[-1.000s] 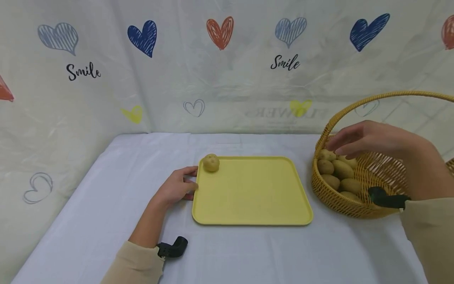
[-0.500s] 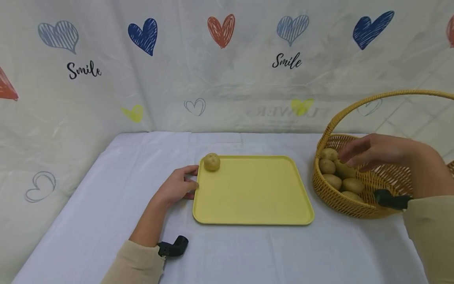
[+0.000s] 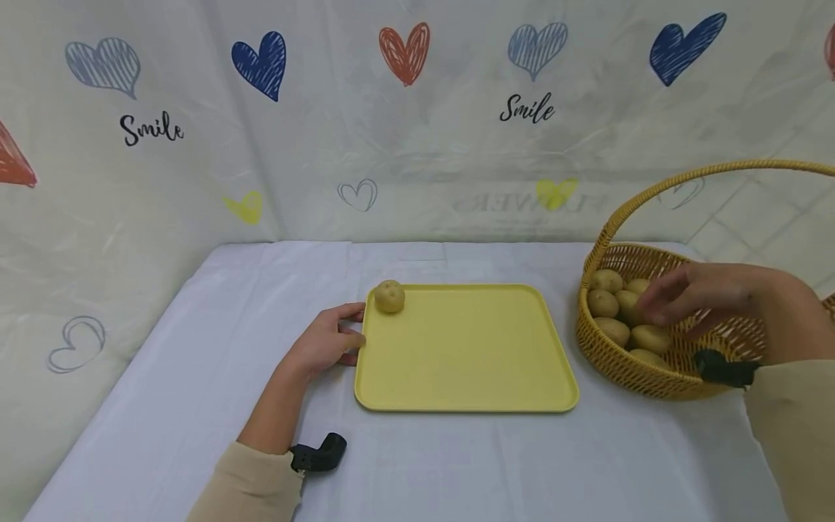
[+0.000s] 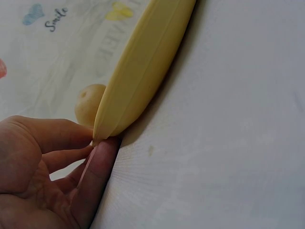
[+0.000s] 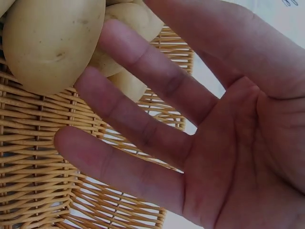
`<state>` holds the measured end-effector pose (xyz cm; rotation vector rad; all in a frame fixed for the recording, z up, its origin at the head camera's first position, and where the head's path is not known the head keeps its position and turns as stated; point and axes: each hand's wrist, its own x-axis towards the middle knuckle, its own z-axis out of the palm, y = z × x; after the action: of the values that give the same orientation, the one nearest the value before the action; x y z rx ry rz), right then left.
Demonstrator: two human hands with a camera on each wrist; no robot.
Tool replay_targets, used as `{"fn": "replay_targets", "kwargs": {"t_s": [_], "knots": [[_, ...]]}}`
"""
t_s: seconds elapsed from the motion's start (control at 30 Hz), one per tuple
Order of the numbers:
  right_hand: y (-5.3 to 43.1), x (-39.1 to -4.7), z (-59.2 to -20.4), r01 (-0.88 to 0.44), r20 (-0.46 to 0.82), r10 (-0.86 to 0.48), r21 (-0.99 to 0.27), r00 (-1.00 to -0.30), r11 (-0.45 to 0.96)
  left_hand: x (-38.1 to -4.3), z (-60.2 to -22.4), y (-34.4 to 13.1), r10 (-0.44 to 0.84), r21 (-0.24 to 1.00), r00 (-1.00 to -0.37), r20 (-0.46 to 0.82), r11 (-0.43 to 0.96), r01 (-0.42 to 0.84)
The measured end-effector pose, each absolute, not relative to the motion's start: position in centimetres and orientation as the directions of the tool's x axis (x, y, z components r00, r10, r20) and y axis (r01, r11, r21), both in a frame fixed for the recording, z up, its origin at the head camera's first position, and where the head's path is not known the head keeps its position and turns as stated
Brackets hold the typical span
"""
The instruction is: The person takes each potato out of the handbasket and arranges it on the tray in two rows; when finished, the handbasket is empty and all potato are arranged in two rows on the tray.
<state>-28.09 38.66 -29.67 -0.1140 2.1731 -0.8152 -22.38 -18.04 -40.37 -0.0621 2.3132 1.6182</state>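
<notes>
A yellow tray (image 3: pixel 466 348) lies on the white cloth, with one potato (image 3: pixel 389 296) at its far left corner. My left hand (image 3: pixel 321 343) holds the tray's left edge; in the left wrist view its fingertips (image 4: pixel 107 148) meet at the rim, close to the cloth. At the right, my right hand (image 3: pixel 714 293) hovers over a wicker basket (image 3: pixel 626 377), fingers spread and nothing in them. Several potatoes (image 3: pixel 613 331) lie along the basket's left side. In the right wrist view the fingertips come right up to a large potato (image 5: pixel 52 43).
The basket's tall handle (image 3: pixel 711 172) arches above the right hand. A white curtain (image 3: pixel 417 145) printed with hearts and words hangs behind the table. Black wrist cameras sit on both wrists. White tablecloth (image 3: pixel 470 464) extends in front of the tray.
My right hand has come down and slightly right, from the basket's rear left toward the potatoes in the middle. My left hand, the tray and its potato have stayed put.
</notes>
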Motion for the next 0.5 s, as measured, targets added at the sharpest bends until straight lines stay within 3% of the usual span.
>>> {"fn": "replay_targets", "kwargs": {"t_s": [0.5], "knots": [[39.05, -27.94, -30.36, 0.209, -0.698, -0.307, -0.550, -0.648, 0.809, -22.40, -40.32, -18.21, 0.146, 0.906, -0.948, -0.284, 0.364, -0.216]]}}
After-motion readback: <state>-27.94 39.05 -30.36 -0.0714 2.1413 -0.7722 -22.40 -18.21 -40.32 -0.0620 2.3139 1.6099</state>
